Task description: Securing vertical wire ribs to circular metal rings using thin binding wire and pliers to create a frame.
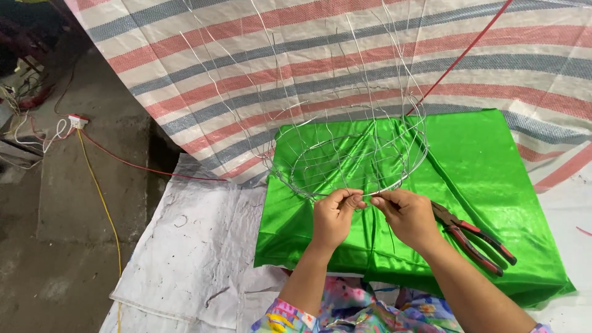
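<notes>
- Centrally, at mid-frame, the left hand point(333, 217) and the right hand point(407, 216) meet at the near rim of a wire frame point(351, 161).
- Left hand: fingers pinched on the thin wire at the frame's lower ring; thumb and forefinger closed on it.
- Right hand: fingers likewise pinched on the wire, just beside the left fingertips; the two hands nearly touch.
- Wire frame: a round, basket-like form of bare silver wire. Its rings lie over the green cloth; its long loose strands rise toward the upper centre of the frame.
- Green satin cloth point(487, 185): shiny, spread flat across the centre and right of the frame, beneath the wire frame and both hands.
- Pliers point(472, 237): red-and-black handles, lying on the green cloth just right of the right hand, apart from it.
- Striped tarpaulin point(259, 55): red, grey and white bands, filling the upper part of the frame behind the wire.
- White woven sheet point(197, 246): under the green cloth, lower left of centre.
- Concrete floor point(68, 203): left side, crossed by a yellow cable point(102, 203) and a red cable point(142, 166).
- Patterned sleeves cover the arms at the bottom edge.
</notes>
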